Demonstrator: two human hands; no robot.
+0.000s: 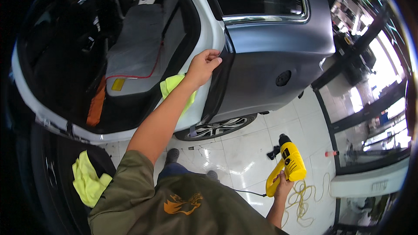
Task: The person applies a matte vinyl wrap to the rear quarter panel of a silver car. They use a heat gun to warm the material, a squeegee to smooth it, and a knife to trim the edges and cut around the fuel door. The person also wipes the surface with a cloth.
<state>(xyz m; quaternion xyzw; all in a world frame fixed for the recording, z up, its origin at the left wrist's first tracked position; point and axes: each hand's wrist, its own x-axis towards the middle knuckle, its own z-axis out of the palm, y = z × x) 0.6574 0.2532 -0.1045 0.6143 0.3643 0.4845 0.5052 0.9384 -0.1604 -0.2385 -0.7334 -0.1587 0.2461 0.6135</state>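
My left hand is raised at the rear door opening, its fingers pinched on the edge of a dark film that hangs along the white door frame. Dark grey-blue covering spreads over the rear side panel beside it. Low on the right, my right hand grips a yellow heat gun by its handle, the black nozzle tilted up toward the car and apart from it. A lime-green cloth lies on the door sill, partly behind my left forearm.
Inside the open doorway is a grey covered seat. Another lime-green cloth rests at the lower left. The rear wheel shows beneath the panel. A yellow cord lies coiled on the tiled floor, with a glass partition at the right.
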